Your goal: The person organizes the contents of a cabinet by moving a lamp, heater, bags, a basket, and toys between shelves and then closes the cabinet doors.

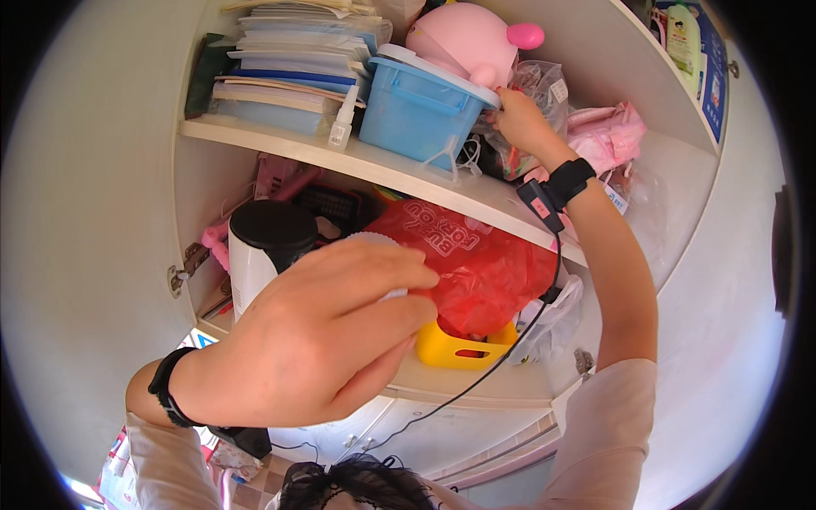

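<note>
My right hand (524, 121) grips the right end of the white lid on a blue plastic storage box (421, 108), which sits on the upper cabinet shelf. A round pink toy (462, 41) rests behind and partly over that lid. My left hand (319, 331) is close to the camera, in front of the lower shelf, its fingers bent together; whether something small is between them cannot be seen. Behind its fingertips lie a red plastic bag (478, 274) and a yellow plastic basket (462, 350). Part of a pale, ridged round object (373, 238) shows above the hand.
Stacked papers and books (299, 57) and a small white bottle (343, 121) stand left of the box. Clear plastic bags and a pink cloth item (605, 134) lie to its right. Below is a white appliance with a black lid (273, 224). A black cable (472, 386) hangs from my right wrist.
</note>
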`<state>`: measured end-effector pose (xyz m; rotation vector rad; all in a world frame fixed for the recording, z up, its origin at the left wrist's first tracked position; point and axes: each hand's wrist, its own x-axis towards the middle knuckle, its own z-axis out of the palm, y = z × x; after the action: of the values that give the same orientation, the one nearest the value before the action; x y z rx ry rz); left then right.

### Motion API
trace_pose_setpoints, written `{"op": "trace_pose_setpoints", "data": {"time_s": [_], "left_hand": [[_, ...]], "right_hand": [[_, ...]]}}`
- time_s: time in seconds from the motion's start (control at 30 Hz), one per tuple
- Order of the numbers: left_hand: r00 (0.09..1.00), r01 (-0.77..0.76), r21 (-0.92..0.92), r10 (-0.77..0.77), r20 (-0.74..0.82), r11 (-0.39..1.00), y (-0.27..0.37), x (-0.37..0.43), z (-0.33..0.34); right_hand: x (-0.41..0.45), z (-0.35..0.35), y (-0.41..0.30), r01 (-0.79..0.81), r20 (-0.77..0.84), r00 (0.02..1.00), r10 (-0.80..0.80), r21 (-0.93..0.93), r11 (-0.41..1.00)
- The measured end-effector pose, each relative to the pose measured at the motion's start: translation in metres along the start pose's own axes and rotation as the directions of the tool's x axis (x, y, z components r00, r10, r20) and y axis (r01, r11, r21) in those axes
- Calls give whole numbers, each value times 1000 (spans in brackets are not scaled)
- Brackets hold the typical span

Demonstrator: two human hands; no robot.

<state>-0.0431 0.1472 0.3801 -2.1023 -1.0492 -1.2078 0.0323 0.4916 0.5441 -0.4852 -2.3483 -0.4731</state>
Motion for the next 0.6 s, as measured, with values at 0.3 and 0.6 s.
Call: {"op": "trace_pose_setpoints", "data": {"time_s": [0.3,0.6], "left_hand": [[998,35,-81,-31,49,996,6,-16,-10],[926,377,-107,-373,57,920,39,-59,-56]], "right_hand": [[-9,-18,10,-112,274,961,-24,467,877],[-58,-103,-12,-233,362,931,-35,667,708]]}}
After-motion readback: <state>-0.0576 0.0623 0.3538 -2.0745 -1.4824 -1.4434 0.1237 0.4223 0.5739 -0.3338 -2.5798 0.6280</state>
